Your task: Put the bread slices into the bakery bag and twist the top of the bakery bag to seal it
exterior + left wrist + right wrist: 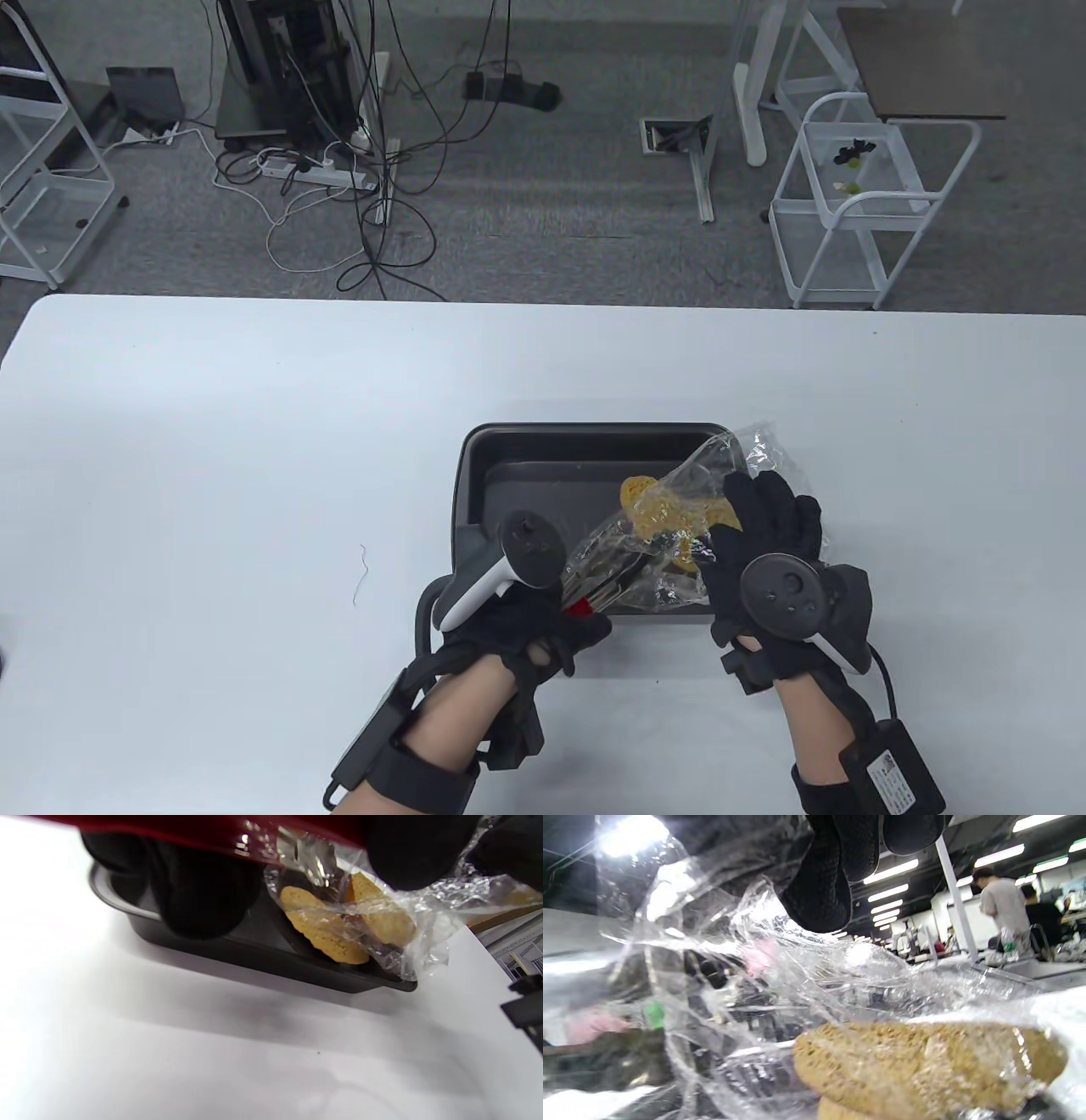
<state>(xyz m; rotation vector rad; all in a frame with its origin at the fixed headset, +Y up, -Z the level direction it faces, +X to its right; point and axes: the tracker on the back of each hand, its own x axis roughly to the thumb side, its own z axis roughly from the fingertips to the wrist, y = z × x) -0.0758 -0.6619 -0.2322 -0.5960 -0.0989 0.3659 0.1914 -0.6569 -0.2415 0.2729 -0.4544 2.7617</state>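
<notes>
A clear bakery bag [679,497] with bread slices [657,509] inside hangs slanted over a black tray [543,446]. My left hand [564,628] pinches the bag's gathered lower end, where a red strip [579,605] shows. My right hand [764,531] grips the bag's wider part beside the bread, fingers curled round the plastic. In the left wrist view the bread slices [326,933] sit in the bag [424,938] just above the tray [254,961], with dark fingers [199,895] behind. The right wrist view shows crinkled bag film [734,984], bread slices [916,1065] and fingers [823,895] above.
A thin curled thread [361,577] lies on the white table [212,467] left of the tray. Beyond the far table edge are floor cables [339,170] and a white cart [857,204]. A person [1001,908] stands far off in the right wrist view.
</notes>
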